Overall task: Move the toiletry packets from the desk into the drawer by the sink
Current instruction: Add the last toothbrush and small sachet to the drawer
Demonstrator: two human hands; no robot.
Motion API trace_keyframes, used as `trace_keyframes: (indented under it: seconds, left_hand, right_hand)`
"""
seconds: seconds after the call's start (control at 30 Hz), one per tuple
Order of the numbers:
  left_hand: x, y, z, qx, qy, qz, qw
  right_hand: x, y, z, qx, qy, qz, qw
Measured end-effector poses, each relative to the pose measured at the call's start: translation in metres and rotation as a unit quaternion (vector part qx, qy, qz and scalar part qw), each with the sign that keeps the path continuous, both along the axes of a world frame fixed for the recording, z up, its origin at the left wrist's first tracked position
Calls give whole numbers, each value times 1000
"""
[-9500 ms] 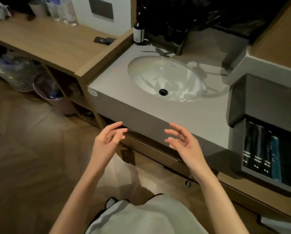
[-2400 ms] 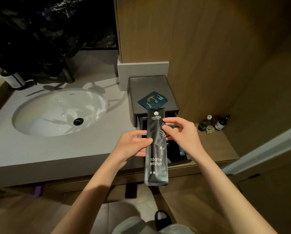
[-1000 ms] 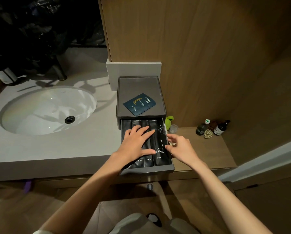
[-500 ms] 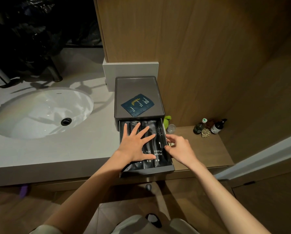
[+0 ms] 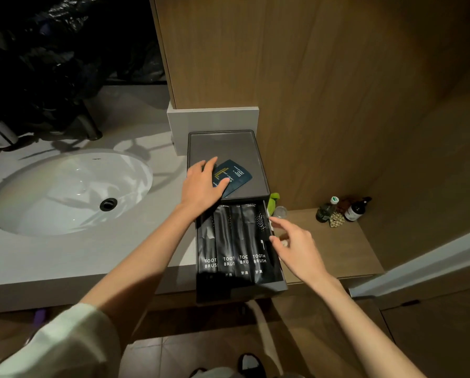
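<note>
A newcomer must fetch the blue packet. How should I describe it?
Right of the white oval sink stands a dark grey drawer box. On its lid, partly under the left hand, lies a navy square sachet, unlike the long black toothbrush packets in the drawer.

On my feed I see a loose, pale cream sleeve [image 5: 64, 347] bunched in soft folds on the left arm. The left hand [image 5: 201, 186] and right hand [image 5: 296, 248] are bare, like the right forearm. Lower down there is a dark shoe [image 5: 249, 362] with a pale patch.
</note>
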State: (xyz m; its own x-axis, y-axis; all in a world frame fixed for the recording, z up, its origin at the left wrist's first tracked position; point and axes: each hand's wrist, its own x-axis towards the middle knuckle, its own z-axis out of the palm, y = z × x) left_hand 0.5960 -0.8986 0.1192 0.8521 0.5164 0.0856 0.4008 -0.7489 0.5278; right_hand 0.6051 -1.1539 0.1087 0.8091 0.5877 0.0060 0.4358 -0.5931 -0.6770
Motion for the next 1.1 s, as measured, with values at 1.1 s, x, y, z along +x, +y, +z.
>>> trace_keyframes:
  seconds: [1.1]
  left_hand:
    - [-13, 14, -8, -122, -74, -95, 985]
  right_hand:
    - [65, 121, 27, 127, 112, -79, 982]
